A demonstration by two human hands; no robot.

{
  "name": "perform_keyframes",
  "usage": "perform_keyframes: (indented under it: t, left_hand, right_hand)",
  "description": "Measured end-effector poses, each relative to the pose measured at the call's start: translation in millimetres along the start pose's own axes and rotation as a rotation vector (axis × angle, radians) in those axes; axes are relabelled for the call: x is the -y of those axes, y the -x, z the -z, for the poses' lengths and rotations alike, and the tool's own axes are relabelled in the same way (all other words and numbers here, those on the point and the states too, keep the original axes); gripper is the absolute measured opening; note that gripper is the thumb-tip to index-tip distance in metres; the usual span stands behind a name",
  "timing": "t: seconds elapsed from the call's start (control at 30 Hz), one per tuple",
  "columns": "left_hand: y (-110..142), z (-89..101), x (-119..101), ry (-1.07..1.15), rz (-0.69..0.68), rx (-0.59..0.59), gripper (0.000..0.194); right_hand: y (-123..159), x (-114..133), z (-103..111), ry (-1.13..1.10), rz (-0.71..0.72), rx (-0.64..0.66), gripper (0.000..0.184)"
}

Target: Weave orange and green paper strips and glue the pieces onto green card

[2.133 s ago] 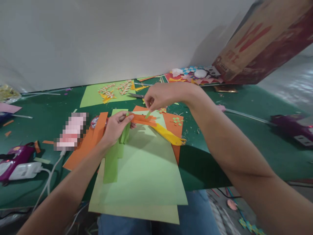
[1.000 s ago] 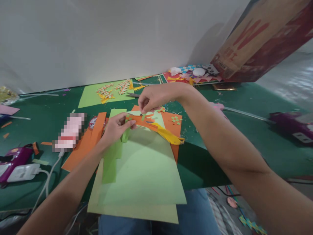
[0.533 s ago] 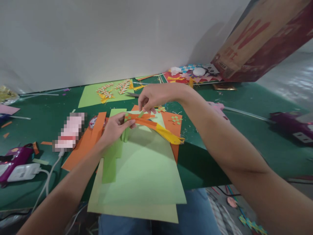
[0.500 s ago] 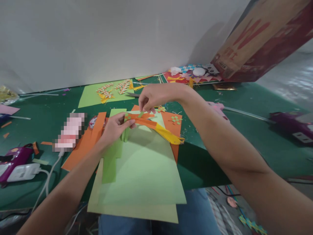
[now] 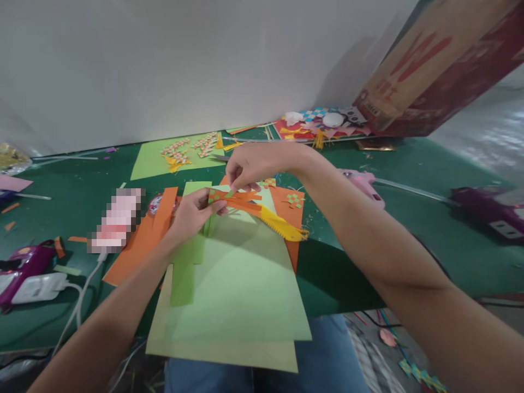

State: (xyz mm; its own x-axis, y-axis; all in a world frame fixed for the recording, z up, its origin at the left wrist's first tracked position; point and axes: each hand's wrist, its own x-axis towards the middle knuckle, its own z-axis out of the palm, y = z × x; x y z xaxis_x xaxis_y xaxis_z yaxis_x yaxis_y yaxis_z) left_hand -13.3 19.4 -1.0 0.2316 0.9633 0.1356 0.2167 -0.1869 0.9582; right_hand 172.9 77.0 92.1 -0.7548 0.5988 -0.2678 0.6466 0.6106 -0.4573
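Covering part of the green table, pale green sheets lie underneath, likely as backing. Above them, the left hand pinches slit orange paper, probably steadying it, while the right hand's fingers grip a narrow green strip, apparently for control.

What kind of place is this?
It looks like a crafts table, maybe in a workroom or at home; I can't tell which. You can see orange paper strips, little woven checkered paper pieces and a big pale green sheet.
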Motion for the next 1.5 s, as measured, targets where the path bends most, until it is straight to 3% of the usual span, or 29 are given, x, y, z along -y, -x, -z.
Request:
perform_keyframes:
  t: [0.47, 1.13, 1.5]
  left_hand:
    - [0.1, 1.9, 1.2, -0.082, -0.022, 0.006, 0.026]
    - [1.0, 1.4, -1.2, -0.064, 0.013, 0.015, 0.012]
    - [-0.2, 2.6, 2.8, -0.007, 0.047, 0.029, 0.035]
  right_hand:
    - [-3.8, -6.7, -1.3, 0.002, 0.013, 0.018, 0.011]
    - [-7.7, -9.0, -4.3, 0.024, 0.012, 0.007, 0.014]
    - [-8.0, -2.7, -7.2, 0.09, 0.0, -0.082, 0.012]
